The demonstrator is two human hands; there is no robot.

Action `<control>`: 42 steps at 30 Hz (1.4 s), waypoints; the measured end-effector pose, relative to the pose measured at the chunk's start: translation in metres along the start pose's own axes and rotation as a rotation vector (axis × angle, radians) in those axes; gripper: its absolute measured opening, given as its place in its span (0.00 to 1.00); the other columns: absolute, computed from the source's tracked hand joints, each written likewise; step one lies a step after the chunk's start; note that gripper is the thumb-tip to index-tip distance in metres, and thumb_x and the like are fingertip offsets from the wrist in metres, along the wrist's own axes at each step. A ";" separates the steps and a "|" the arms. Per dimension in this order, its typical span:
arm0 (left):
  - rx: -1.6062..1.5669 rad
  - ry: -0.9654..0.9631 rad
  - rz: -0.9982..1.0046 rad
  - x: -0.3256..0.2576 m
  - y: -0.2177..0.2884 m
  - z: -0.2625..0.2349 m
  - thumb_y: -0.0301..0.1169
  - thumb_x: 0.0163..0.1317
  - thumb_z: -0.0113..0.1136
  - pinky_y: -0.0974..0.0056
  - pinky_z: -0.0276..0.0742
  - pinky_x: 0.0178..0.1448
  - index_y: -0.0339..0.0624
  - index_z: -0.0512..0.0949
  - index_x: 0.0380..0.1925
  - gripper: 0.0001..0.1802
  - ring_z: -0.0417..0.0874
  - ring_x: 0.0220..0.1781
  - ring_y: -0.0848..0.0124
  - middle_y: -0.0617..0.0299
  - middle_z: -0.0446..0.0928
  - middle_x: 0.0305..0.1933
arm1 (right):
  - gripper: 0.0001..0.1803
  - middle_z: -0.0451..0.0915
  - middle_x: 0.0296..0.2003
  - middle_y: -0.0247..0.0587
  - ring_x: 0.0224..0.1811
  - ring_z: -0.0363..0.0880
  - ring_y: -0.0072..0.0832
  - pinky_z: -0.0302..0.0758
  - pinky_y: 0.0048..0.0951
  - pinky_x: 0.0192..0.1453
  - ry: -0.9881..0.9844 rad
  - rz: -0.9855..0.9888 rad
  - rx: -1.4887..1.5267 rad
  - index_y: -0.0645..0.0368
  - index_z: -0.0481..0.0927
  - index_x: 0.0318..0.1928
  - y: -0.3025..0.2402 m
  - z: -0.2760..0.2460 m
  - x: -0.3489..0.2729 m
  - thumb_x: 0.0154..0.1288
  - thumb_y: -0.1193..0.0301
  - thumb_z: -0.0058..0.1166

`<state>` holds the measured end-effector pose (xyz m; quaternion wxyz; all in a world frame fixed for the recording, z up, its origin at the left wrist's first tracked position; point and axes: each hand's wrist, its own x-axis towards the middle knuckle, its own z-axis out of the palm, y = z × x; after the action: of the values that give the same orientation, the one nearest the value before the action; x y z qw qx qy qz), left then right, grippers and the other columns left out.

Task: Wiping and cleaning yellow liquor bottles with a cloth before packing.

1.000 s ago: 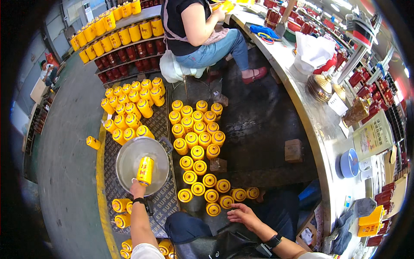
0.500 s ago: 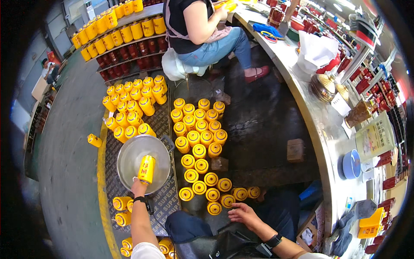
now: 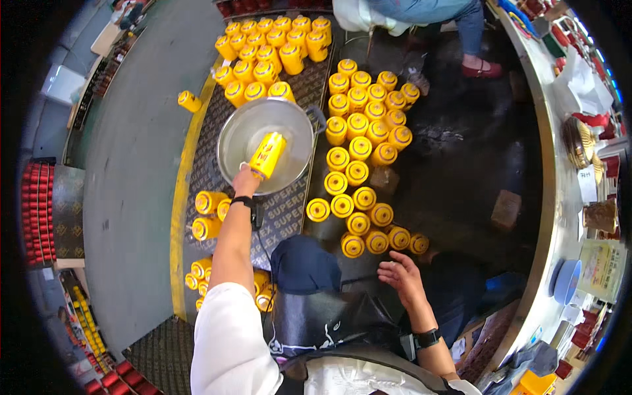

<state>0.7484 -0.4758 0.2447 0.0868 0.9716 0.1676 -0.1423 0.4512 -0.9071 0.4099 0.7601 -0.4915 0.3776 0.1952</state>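
My left hand [image 3: 245, 180] is closed round the near end of a yellow canister [image 3: 269, 153] with dark red marks. The canister lies tilted over the inside of a wide metal pot [image 3: 232, 122], its far end pointing away from me; whether it touches the pot's bottom I cannot tell. My right hand [image 3: 403, 274] is empty, fingers apart and slightly bent, just short of a cluster of standing yellow canisters [image 3: 376, 241] with round dark-centred tops. Each wrist wears a black band.
More yellow canisters [image 3: 289, 58] stand beyond the pot; several lie nearer me [image 3: 207, 228]. One canister [image 3: 189, 101] stands apart past the yellow floor line [image 3: 182, 197]. A long bench [image 3: 545, 164] curves along the right, with a blue bowl [image 3: 567, 281]. A seated person [image 3: 421, 10] is ahead.
My view has turned and dipped, so the pot and canisters appear higher and further right. My left hand still holds the canister over the pot; my right hand stays empty near the cluster.
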 end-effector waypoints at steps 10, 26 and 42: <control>-0.093 0.266 0.221 0.011 0.038 -0.054 0.35 0.60 0.60 0.42 0.77 0.48 0.40 0.71 0.47 0.17 0.83 0.42 0.40 0.39 0.82 0.37 | 0.27 0.81 0.49 0.51 0.46 0.84 0.34 0.82 0.32 0.52 -0.036 -0.005 0.026 0.67 0.63 0.66 0.006 -0.006 -0.006 0.71 0.69 0.51; 0.036 0.429 0.492 -0.043 0.110 -0.281 0.40 0.60 0.59 0.44 0.77 0.48 0.34 0.73 0.42 0.19 0.81 0.45 0.38 0.35 0.81 0.39 | 0.26 0.82 0.41 0.41 0.42 0.81 0.24 0.78 0.26 0.48 -0.157 -0.633 -0.296 0.60 0.71 0.61 -0.051 0.021 0.042 0.64 0.72 0.64; -0.281 0.269 1.007 -0.216 0.300 -0.405 0.33 0.62 0.61 0.59 0.75 0.37 0.34 0.74 0.37 0.13 0.78 0.30 0.67 0.51 0.78 0.29 | 0.58 0.74 0.57 0.59 0.62 0.73 0.54 0.71 0.43 0.66 -0.242 -1.395 -0.429 0.63 0.63 0.66 -0.287 0.167 0.012 0.32 0.60 0.78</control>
<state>0.7582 -0.7319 0.7294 0.2511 0.9205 -0.2919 0.0662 0.7147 -0.8850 0.6114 0.6310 -0.7302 -0.1553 -0.2111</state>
